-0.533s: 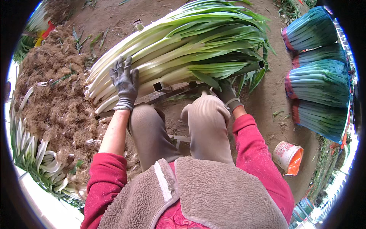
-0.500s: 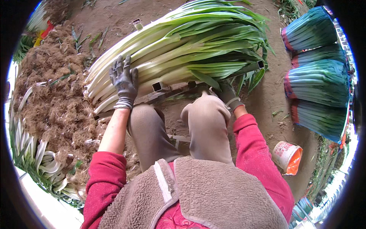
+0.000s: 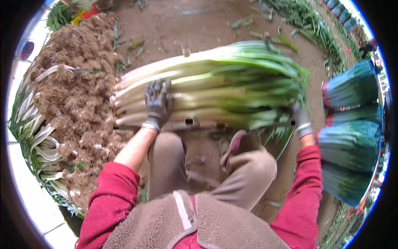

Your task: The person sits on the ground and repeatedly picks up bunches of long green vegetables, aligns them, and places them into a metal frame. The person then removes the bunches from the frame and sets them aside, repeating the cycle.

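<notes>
Across the metal frame (image 3: 195,121) above the person's knees lies a big bundle of leeks (image 3: 215,89). Left hand (image 3: 156,103), gloved, presses spread fingers flat on the white stalks; right hand (image 3: 300,120) grips the green leaf end. Wrapped bundles (image 3: 350,137) stand at right, a root pile (image 3: 70,83) at left.

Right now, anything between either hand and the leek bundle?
Nothing visible. The gloved left hand lies flat on the white stalk end of the leek bundle; the gloved right hand is at its green leaf end, partly hidden by leaves.
</notes>
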`<state>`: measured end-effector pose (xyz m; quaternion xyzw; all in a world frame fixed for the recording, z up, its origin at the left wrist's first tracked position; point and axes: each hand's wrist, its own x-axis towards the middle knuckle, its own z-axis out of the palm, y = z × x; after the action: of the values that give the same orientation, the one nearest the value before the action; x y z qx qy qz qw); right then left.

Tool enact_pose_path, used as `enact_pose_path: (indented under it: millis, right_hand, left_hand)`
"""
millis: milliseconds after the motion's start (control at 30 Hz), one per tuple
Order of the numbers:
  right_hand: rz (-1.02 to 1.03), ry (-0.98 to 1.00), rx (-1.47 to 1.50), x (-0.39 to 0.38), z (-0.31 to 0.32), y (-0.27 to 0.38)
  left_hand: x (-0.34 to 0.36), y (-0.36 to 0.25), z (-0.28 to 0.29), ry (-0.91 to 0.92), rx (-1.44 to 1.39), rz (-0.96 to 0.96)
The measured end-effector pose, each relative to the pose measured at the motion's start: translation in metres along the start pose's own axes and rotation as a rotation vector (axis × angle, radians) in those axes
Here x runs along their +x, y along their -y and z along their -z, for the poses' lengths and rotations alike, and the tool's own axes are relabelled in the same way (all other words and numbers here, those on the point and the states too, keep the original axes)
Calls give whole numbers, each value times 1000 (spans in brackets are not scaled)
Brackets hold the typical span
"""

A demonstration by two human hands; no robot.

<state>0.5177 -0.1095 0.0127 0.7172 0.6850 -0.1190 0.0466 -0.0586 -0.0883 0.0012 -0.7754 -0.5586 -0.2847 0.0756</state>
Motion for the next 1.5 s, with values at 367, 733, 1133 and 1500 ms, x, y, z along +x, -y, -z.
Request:
enact_pose_path:
  millis: [367, 733, 1133, 1500]
  right_hand:
    - [-18, -539, 400, -38, -132, -1]
    - [26, -1024, 62, -112, 4, 101]
    - [1193, -304, 300, -183, 36, 455]
    - [1291, -91, 183, -211, -31, 515]
  left_hand:
    - [4, -13, 12, 116, 5, 104]
    - [-171, 0, 106, 42, -401, 425]
    - [-357, 41, 359, -309, -73, 778]
    - [-368, 210, 512, -276, 575, 822]
